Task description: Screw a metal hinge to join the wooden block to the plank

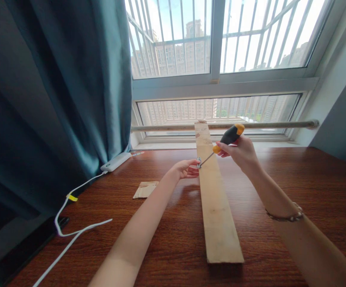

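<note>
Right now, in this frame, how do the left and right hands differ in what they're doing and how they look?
The right hand grips a screwdriver by its handle; the left hand is at a small metal piece on the left edge of the board.
A bracelet shows below the right hand; none shows by the left hand.
Both are bare and close to the board.

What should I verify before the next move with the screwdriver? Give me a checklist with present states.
1. Right hand grips the screwdriver: ok.
2. Left hand at the small metal fitting: ok; firmness of hold: cannot tell.
3. Screwdriver tip seated in a screw: cannot tell, too small.
4. Wooden board supported along its length: cannot tell.
5. White cable clear of the board: ok.
</note>
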A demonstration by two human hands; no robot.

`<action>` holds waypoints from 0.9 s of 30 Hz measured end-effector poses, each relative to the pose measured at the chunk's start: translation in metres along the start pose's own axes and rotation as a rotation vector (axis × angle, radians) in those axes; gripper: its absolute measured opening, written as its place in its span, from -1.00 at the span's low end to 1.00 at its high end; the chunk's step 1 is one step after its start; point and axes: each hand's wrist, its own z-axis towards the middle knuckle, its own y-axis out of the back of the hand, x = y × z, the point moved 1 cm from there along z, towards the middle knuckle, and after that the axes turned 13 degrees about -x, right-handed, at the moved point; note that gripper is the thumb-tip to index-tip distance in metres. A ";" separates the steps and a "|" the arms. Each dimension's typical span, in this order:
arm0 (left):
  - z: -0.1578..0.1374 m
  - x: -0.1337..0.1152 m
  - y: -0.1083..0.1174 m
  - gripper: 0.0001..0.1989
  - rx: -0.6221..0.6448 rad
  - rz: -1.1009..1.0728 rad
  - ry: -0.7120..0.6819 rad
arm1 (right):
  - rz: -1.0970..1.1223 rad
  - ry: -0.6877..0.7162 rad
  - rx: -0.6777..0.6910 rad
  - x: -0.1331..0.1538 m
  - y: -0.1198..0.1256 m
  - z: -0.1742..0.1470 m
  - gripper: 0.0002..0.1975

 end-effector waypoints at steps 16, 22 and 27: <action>0.008 0.002 0.002 -0.81 0.039 -0.057 0.062 | -0.018 0.036 0.015 -0.001 0.001 0.001 -0.70; 0.010 0.004 0.002 -0.80 0.067 -0.085 0.099 | -0.342 0.246 -0.065 0.004 0.003 -0.001 -0.68; 0.006 0.002 0.001 -0.86 0.036 -0.066 0.094 | -0.278 0.177 -0.030 0.004 0.002 -0.002 -0.67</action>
